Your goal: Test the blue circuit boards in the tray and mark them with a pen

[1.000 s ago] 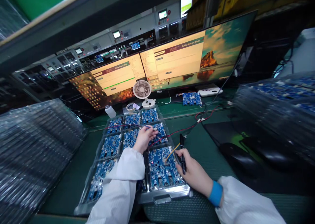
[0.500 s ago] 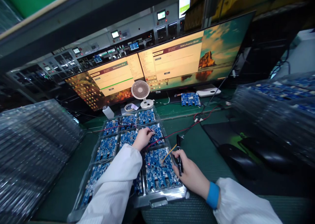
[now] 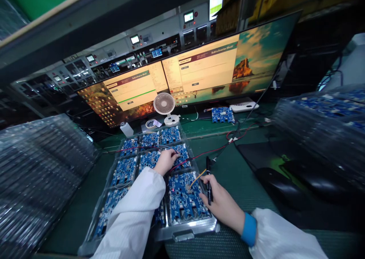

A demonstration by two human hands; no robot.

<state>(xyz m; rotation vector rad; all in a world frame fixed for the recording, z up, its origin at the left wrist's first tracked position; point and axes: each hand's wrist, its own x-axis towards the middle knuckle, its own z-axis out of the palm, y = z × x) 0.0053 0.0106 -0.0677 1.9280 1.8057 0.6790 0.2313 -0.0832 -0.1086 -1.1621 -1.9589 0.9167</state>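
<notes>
A clear plastic tray point(image 3: 173, 234) divided into compartments holds blue circuit boards. My left hand point(image 3: 167, 161) is closed over the board point(image 3: 182, 152) at the right of the middle row; its fingertips are pinched, and what they hold is too small to make out. Closed around a black pen point(image 3: 209, 192), my right hand point(image 3: 221, 200) is at the tray's right edge beside the near-right circuit board point(image 3: 185, 204). That board shows a small red light. From it a yellow wire point(image 3: 198, 178) runs up towards the pen and my right fingers. Red wires point(image 3: 211, 151) cross the tray near my left hand.
Stacked clear trays point(image 3: 42, 175) stand left; more trays with boards point(image 3: 322, 114) stand right. Two monitors point(image 3: 208, 71), a small fan point(image 3: 164, 105), a white bottle point(image 3: 126, 129) and a loose circuit board point(image 3: 222, 115) are behind. Black mice point(image 3: 278, 183) lie on a dark mat.
The view has shifted slightly. Both hands keep nearly the same places, the left at the middle-row board and the right around the pen.
</notes>
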